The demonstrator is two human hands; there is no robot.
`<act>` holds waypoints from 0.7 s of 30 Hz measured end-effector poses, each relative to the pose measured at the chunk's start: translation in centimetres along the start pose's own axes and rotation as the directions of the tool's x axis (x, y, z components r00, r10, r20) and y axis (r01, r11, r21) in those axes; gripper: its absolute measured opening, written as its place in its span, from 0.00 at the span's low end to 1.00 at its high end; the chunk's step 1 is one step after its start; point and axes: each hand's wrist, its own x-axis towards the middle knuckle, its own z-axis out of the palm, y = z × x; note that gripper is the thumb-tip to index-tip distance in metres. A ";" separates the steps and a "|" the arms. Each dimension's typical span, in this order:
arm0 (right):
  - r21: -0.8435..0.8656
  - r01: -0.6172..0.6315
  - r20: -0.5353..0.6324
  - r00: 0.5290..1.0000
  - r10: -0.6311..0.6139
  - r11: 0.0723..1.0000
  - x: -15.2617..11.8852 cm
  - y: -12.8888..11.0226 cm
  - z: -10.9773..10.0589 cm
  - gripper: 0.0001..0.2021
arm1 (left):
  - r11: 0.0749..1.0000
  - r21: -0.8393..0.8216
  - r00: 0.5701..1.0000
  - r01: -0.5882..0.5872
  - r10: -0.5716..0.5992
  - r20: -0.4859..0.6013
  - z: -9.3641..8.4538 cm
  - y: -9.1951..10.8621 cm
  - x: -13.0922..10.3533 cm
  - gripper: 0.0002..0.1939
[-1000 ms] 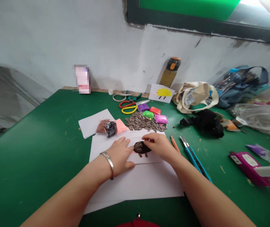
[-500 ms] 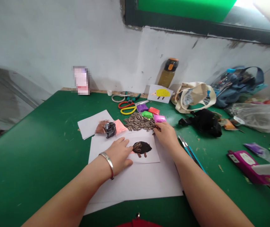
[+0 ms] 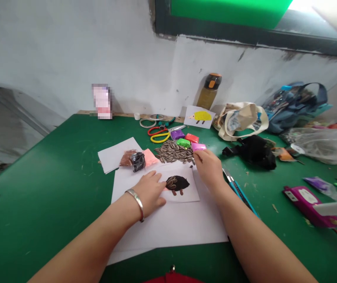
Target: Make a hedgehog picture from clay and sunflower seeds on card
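Observation:
My left hand (image 3: pixel 149 193), with a silver bangle on the wrist, lies open with its fingers spread on a small white card. On that card is a hedgehog figure (image 3: pixel 180 183) with a black body and brown feet, and several sunflower seeds stuck on its left part. My right hand (image 3: pixel 208 167) is just right of a pile of sunflower seeds (image 3: pixel 172 152). Its fingers are pinched on what looks like a sunflower seed, mostly hidden. White sheets (image 3: pixel 168 226) lie under the card.
Packs of brown, black and pink clay (image 3: pixel 148 158) are left of the seeds; purple, red, green (image 3: pixel 183 142) and pink packs lie behind. Scissors (image 3: pixel 161 135), a yellow hedgehog picture (image 3: pixel 199 116) and a bottle (image 3: pixel 209 92) stand further back. Craft knives (image 3: pixel 239 190) and a magenta device (image 3: pixel 311 206) are right.
My right hand has lifted slightly from the edge of the seed pile and its fingers have drawn together. My left hand stays on the card.

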 end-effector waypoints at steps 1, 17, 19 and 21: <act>0.081 -0.011 0.009 1.000 0.010 0.997 -0.3 -0.3 -0.3 0.13 | 1.000 0.000 1.000 -0.001 0.001 -0.002 0.0 0.0 0.0 0.13; 0.351 -0.234 0.429 0.901 0.066 0.907 -3.8 -4.0 -2.4 0.09 | 1.000 -0.006 1.000 0.005 -0.005 -0.015 0.0 0.0 -0.1 0.11; 0.330 -0.250 0.442 0.893 0.085 0.910 -4.4 -3.7 -1.9 0.09 | 1.000 -0.003 1.000 0.004 -0.004 -0.017 0.1 0.0 -0.1 0.12; 0.325 -0.257 0.450 0.888 0.090 0.910 -4.8 -3.7 -1.5 0.09 | 1.000 0.000 1.000 0.000 0.000 -0.020 0.2 0.0 -0.1 0.12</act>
